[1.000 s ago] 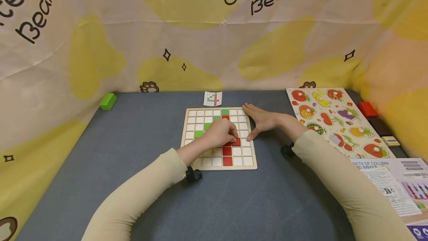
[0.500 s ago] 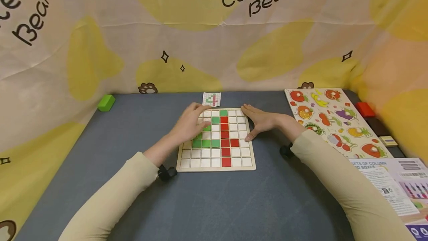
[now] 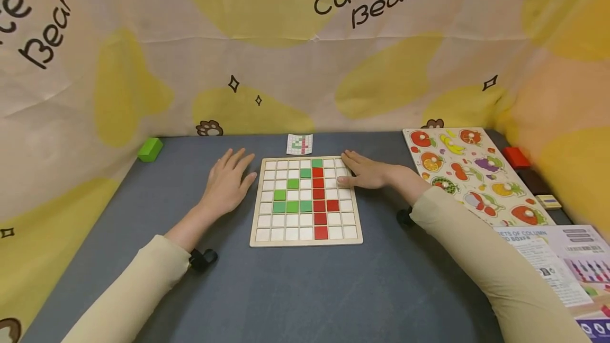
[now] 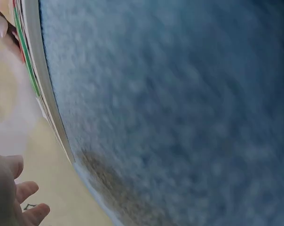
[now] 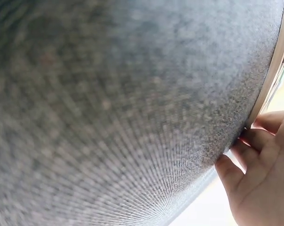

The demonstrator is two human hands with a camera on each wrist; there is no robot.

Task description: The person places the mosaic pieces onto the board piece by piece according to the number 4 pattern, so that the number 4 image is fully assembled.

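Observation:
A square wooden grid board (image 3: 306, 243) with small white, green and red square tiles lies flat on the table. Red tiles (image 3: 319, 193) form a column, with one more red tile beside it. Several green tiles (image 3: 292, 206) make an angular outline to the left of the column. My left hand (image 3: 227, 184) is apart from the board on its left, fingers spread and holding nothing; it also shows in the left wrist view (image 4: 10, 190). My right hand (image 3: 369, 172) rests against the board's upper right edge, its thumb over the corner cells. In the right wrist view, straight fingers (image 5: 229, 174) touch the edge.
A small pattern card (image 3: 299, 144) lies behind the board. Green blocks (image 3: 150, 150) sit at the far left. On the right are a fruit puzzle board (image 3: 476, 173), a red block (image 3: 516, 158), an eraser-like piece (image 3: 548, 202) and a printed box (image 3: 557, 269).
My left hand has left the board's red tiles and moved left onto the table side, its fingers spreading. The right hand stays at the board's edge; its thumb has shifted up over the board.

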